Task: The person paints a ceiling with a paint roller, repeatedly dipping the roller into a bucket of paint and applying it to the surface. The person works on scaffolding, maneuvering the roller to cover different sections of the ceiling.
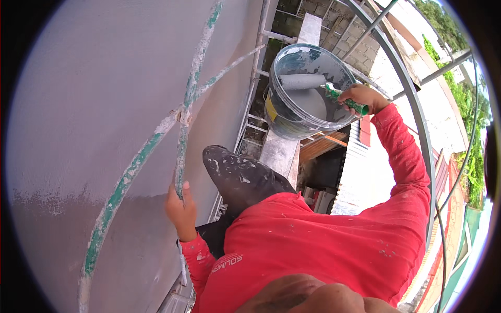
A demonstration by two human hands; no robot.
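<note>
My right hand (361, 96) grips the green handle (359, 108) of a paint roller (301, 82), whose grey-coated sleeve lies inside a bucket (279, 109) holding grey paint. The bucket stands on a plank (275, 152) of the scaffold. My left hand (180, 211) is closed round an upright, paint-spattered green metal bar (189, 83), low on it, beside my dark-trousered knee (240, 172). A second green bar (125, 180) branches down to the lower left from a joint on that bar.
A grey painted wall (78, 104) fills the left side, darker along its lower part. Scaffold rails (252, 86) and a curved metal tube (404, 70) surround me. Below are corrugated roofing (344, 188) and a block wall (357, 47), with greenery (477, 177) and cables at the far right.
</note>
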